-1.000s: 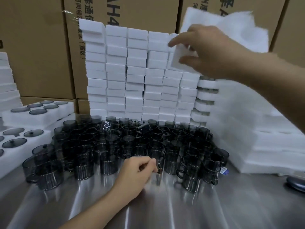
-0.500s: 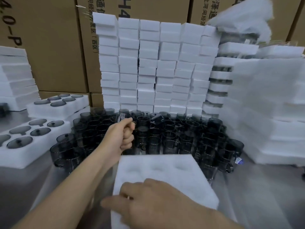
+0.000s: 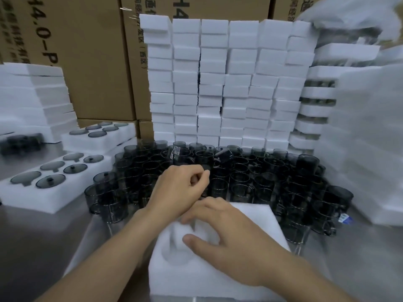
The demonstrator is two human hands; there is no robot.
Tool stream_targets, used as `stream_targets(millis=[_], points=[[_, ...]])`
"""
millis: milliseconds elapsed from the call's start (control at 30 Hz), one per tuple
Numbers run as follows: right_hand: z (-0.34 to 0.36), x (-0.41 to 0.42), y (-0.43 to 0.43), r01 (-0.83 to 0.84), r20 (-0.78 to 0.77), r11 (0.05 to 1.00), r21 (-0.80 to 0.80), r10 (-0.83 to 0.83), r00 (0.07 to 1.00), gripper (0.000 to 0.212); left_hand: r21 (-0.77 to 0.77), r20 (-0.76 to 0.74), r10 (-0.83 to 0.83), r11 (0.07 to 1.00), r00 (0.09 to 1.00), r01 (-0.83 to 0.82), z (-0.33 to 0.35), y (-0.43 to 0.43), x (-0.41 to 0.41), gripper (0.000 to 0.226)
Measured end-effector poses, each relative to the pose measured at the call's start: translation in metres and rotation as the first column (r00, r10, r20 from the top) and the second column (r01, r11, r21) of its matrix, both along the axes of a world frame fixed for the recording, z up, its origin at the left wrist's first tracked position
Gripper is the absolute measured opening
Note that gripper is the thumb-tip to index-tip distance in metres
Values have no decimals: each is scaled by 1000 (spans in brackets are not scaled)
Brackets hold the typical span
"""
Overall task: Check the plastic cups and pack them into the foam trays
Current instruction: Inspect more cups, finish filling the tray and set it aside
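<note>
The foam tray (image 3: pixel 218 269) that the right hand (image 3: pixel 235 243) was pulling off the stack a second ago is now down on the steel table (image 3: pixel 359 269), right in front of the person. Half a second back the hand lay flat on its near edge; now it has slid up over the near-left pockets, fingers spread and pressing down, holding nothing. That settles the tray, so packing can begin.

The left hand (image 3: pixel 181 190) has come back from the middle of the cup field to a spot just beyond the right hand's fingertips, at the tray's far edge. It is curled into a narrow pinch with a dark bit showing at the thumb and forefinger (a cup handle, most likely, though the blur hides the cup's body). The judgement here: one cup is on its way to the first pocket.

The tray itself is white, soft-looking, with round pockets moulded in, all those visible unfilled. Beyond the pinch stand the plastic cups (image 3: pixel 250 182), smoky grey and see-through, handled, crowded rim to rim, one or two tipped over at the back. Off to the left of the pinch lie filled trays (image 3: pixel 54 182), dark rounds seated in their pockets; behind everything rise stacked foam blocks (image 3: pixel 229 83) and cardboard cartons (image 3: pixel 87 62).
</note>
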State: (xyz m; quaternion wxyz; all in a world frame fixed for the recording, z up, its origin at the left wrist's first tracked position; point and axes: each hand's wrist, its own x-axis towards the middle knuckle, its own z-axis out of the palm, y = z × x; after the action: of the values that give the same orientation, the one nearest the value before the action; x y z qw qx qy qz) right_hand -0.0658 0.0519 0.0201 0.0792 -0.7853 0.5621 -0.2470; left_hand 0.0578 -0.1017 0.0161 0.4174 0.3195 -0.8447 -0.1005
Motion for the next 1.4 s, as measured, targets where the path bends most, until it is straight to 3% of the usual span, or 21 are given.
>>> stream_targets(millis=[100, 200, 267, 333, 400, 467, 633, 700, 767, 833, 933, 1067, 1167, 1400], points=[[0, -2, 1, -11, 8, 998, 55, 10, 1000, 39, -1, -24, 35, 999, 999, -35, 2, -3, 1, 40], [-3, -2, -2, -14, -84, 998, 64, 19, 996, 48, -82, -109, 175, 979, 978, -185, 17, -31, -4, 10], [-3, -3, -4, -5, -86, 997, 77, 11, 996, 50, 5, -3, 256, 967, 967, -256, 29, -60, -11, 35], [-4, -5, -4, -1, -68, 997, 81, 7, 998, 50, 310, 129, 146, 934, 981, -179, 38, -81, -15, 64], [-6, -6, -4, -1, -50, 997, 74, 5, 999, 52, 419, 274, 51, 893, 960, -167, 39, -92, -17, 79], [-9, -7, -6, 2, -35, 998, 68, 1, 999, 54, 332, 403, 85, 914, 911, -232, 35, -98, -19, 83], [-13, -8, -7, -13, 7, 1000, 5, 13, 1000, 48, 274, 387, 56, 946, 920, -173, 48, -101, -20, 71], [-10, -7, -6, -9, 58, 1000, -25, 10, 998, 40, 239, 317, 72, 959, 946, -154, 62, -89, -14, 69], [-5, -8, -5, 59, 251, 981, -183, -11, 968, 27, 131, 186, 112, 982, 976, -137, 70, -66, -9, 66], [0, -15, -4, 270, 466, 860, -433, -42, 884, 26, 16, 11, 92, 996, 996, -92, 69, -35, -6, 63], [7, -33, -3, 481, 633, 726, -492, -81, 770, 30, -120, -158, -68, 992, 985, 49, 55, 10, -12, 65], [2, -52, -7, 482, 577, 760, -436, -175, 798, 28, -360, -85, -175, 923, 981, 134, 24, 38, -29, 60], [-1, -57, -10, 449, 485, 777, -441, -215, 848, 17, -442, 7, -229, 872, 973, 208, 12, 40, -33, 60], [0, -55, -11, 392, 420, 771, -503, -178, 890, 9, -516, -163, -265, 844, 950, 147, 15, 42, -34, 63]])
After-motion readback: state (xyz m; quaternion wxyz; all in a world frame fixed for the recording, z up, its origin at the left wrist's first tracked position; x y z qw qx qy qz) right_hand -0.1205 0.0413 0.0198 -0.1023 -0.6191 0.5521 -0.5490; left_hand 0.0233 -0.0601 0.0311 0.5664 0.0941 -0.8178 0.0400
